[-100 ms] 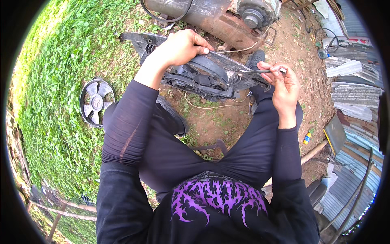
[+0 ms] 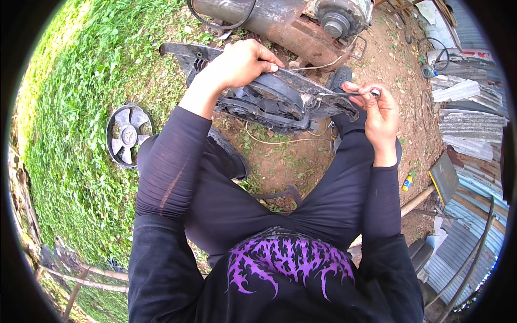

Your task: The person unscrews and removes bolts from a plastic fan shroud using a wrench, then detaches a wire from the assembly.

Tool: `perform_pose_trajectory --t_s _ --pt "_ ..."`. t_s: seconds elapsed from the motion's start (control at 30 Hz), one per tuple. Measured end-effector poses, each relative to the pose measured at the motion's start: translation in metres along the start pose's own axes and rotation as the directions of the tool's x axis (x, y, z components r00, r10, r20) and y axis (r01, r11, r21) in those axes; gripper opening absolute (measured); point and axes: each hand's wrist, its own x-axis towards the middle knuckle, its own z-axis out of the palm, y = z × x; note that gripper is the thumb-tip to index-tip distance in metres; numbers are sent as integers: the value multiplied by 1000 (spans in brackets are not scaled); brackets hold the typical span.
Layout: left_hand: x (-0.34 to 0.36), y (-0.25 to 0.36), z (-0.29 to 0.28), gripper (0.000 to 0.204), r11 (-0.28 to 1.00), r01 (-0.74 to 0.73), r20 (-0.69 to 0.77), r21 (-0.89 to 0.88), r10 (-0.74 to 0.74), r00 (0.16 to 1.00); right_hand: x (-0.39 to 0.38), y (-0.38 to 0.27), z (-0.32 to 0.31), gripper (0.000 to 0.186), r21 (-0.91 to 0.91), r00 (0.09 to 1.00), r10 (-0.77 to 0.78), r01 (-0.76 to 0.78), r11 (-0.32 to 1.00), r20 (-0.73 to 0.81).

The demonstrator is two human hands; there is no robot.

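Note:
A dirty black radiator fan shroud [image 2: 269, 110] stands tilted between my lower legs, just above the ground. My left hand [image 2: 245, 63] is closed round its upper edge, thumb lying along the rim; the other fingers are partly hidden behind the frame. At the shroud's right end, a slim metal wrench [image 2: 339, 95] reaches to a fitting near the corner. My right hand [image 2: 381, 116] pinches the wrench's outer end between thumb and fingers, with its round head showing by the thumb. What the far tip sits on is too small to tell.
A loose fan wheel in a ring [image 2: 128, 137] lies on the grass at the left. Beyond the shroud stands a rusty tank with a motor [image 2: 291, 27]. A thin pale cord [image 2: 285, 142] runs over the soil. Corrugated sheets [image 2: 468, 124] and a yellow bottle [image 2: 407, 183] are at the right.
My right hand has shifted very slightly to the right, still pinching the wrench. The left hand and the shroud stay in practically the same place.

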Motion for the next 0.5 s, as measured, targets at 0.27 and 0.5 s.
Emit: perform_pose_trajectory --t_s 0.27,0.5 --pt "0 -2 1 21 999 9 12 -32 -8 1000 53 -52 43 10 -467 928 33 157 870 372" --pt "-4 -3 -1 22 998 34 18 -47 -33 999 37 -18 122 9 -480 551 -271 829 287 789"
